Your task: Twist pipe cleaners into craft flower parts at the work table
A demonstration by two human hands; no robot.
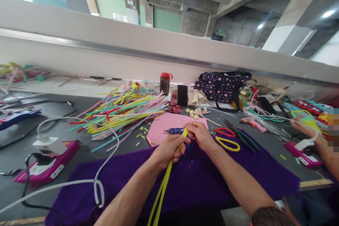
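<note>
Two bare hands are working above a table [87,152] partly covered by purple cloth [119,173]. The yellow stems [166,178] are running obliquely: their long axis is descending from an upper end between the two hands, through the left hand [168,150], toward the wearer and slightly leftward. Below that hand the strands are separating narrowly and leaving the lower edge of the view. The left hand's fingers are closing around the stems just below the upper end, thus gripping them along their length. The right hand [200,135] is lying nearer the tip, approaching it from the right; its fingers are appearing to pinch that end, although the contact is partly hidden. The short upper portion is therefore bridging the two grips, while the long free portion is trailing on the near side. Behind the hands, a blue tool [173,131] is lying crosswise to the stems, over the pink sheet [160,123].
</note>
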